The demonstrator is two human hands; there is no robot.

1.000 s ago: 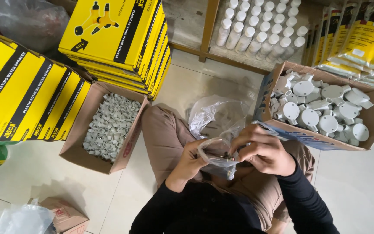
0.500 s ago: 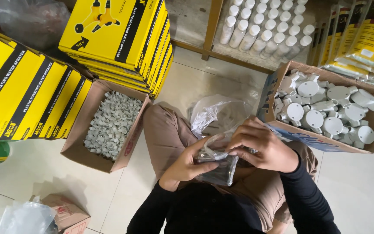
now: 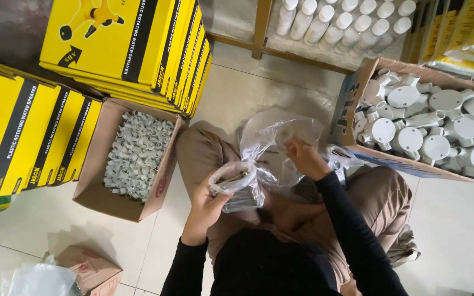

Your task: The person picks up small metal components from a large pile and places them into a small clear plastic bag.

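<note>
I sit on the floor with my knees apart. My left hand (image 3: 207, 207) grips a small clear plastic bag (image 3: 236, 185) that holds some small dark parts, held above my lap. My right hand (image 3: 304, 158) is further forward, its fingers pinched on a larger crumpled clear plastic bag (image 3: 274, 135) lying between my knees. Black sleeves cover both of my arms.
An open cardboard box of small grey-white clips (image 3: 136, 155) stands at my left. At my right is a carton of white round plastic junction boxes (image 3: 432, 125). Stacked yellow and black boxes (image 3: 126, 49) fill the upper left. White tubes (image 3: 340, 22) lie on a rack behind.
My hands were together on the small bag in front of me. Now my right hand has moved forward to the larger bag, and my left hand keeps the small bag.
</note>
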